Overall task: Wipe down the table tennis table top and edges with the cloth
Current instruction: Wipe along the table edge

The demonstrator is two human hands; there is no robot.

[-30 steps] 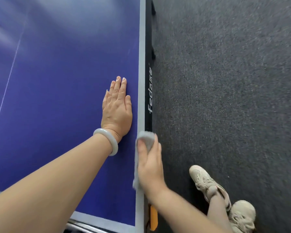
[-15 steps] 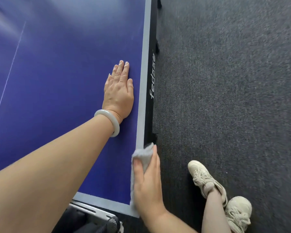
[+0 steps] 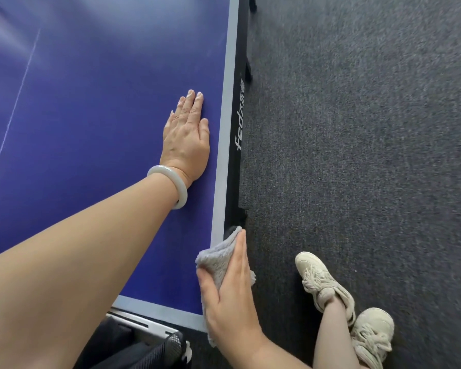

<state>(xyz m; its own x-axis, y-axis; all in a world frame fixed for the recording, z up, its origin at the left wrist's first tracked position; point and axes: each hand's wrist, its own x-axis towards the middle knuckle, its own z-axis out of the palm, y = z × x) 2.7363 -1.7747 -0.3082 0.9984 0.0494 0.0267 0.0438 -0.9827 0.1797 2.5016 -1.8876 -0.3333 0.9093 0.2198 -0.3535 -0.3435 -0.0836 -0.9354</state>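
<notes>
Head view: I see the right hand [image 3: 230,296] gripping the cloth [image 3: 218,258] (grey, fluffy), thumb and fingers pinching it against the table [image 3: 91,115] edge near the corner. Left hand [image 3: 186,141] lies flat on the top, fingers pressed together.

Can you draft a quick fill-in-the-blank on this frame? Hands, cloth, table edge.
1. The grey cloth is held by the ____ hand.
2. The left hand lies ____ on the blue table top, holding nothing.
3. The cloth is pressed against the table's right ____, near the corner.
4. A pale bangle sits on the ____ wrist.

Missing words: right; flat; edge; left
</notes>
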